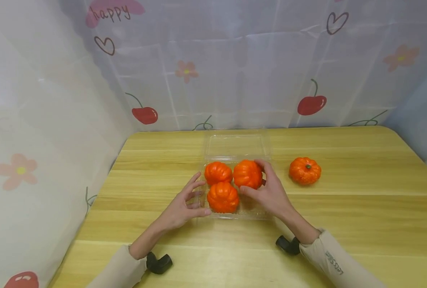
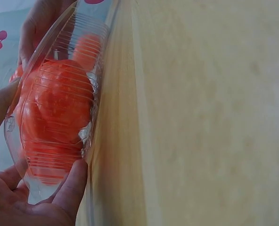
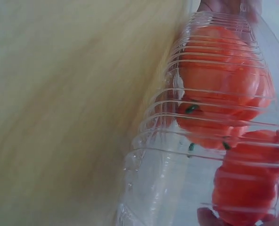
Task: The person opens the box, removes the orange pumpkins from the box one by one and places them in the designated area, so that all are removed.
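Orange pumpkin (image 1: pixel 305 171) sits outside clear box (image 1: pixel 235 146).

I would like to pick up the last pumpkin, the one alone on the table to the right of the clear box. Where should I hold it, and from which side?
Probably from above. The lone pumpkin sits apart from the clear box, its small green stem facing up and toward the camera, with bare table all around. Spread the fingers over its round ribbed sides, below the widest part; the stem looks too short to pinch.

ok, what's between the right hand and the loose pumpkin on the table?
Bare wooden table only. In the head view, nothing lies between the right hand, gripping a pumpkin in the clear tray, and the loose pumpkin.
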### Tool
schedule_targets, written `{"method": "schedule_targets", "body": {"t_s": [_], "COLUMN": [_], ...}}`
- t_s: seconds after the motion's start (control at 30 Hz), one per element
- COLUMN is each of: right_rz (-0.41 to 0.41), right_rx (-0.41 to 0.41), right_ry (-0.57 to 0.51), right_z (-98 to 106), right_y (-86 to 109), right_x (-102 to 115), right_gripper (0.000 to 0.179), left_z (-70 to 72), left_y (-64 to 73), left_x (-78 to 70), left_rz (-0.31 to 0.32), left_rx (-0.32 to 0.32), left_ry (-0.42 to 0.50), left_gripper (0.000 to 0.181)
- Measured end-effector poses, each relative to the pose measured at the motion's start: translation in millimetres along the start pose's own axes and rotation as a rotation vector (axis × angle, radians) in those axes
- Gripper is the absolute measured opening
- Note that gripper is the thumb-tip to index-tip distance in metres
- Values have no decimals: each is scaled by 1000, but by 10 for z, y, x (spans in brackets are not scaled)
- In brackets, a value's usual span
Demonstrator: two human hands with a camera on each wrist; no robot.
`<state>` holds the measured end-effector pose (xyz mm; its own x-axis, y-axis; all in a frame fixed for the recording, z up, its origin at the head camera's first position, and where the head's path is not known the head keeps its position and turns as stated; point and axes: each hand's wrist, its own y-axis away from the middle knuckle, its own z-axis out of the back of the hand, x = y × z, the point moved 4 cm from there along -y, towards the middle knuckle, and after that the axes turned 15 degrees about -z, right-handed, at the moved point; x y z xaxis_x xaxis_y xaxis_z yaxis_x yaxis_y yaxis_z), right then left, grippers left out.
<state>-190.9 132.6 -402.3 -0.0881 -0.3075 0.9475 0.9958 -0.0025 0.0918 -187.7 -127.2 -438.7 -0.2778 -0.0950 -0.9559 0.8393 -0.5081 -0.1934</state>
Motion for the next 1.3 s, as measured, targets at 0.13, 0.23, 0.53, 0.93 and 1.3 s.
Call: {"method": "schedule_targets", "body": {"t_s": [0.13,0.23,0.53,0.93,1.3], "right_rz": [19,31,33,10,-8], "right_rx": [-11,-27,-9,6,-10], "right_ry": [-3,15,12,-7,7], "right_z": [16,31,74,202,381], "right_y": [10,15,57,185,279], "right_x": [3,10,78,164,139], "right_gripper": [83,84,81,96,91], "left_z": [-6,-8,-23,-3,-22], "left_y": [-1,0,-13,-2,19], "left_x": [-20,-29,-20,-33,-53], "left_rz": [1,-1,9,-16,-48], "left_rx": [-1,0,3,9,-2], "left_ry": [-4,-12,-1,14,-15], "left_gripper": [93,93,96,99,92]}}
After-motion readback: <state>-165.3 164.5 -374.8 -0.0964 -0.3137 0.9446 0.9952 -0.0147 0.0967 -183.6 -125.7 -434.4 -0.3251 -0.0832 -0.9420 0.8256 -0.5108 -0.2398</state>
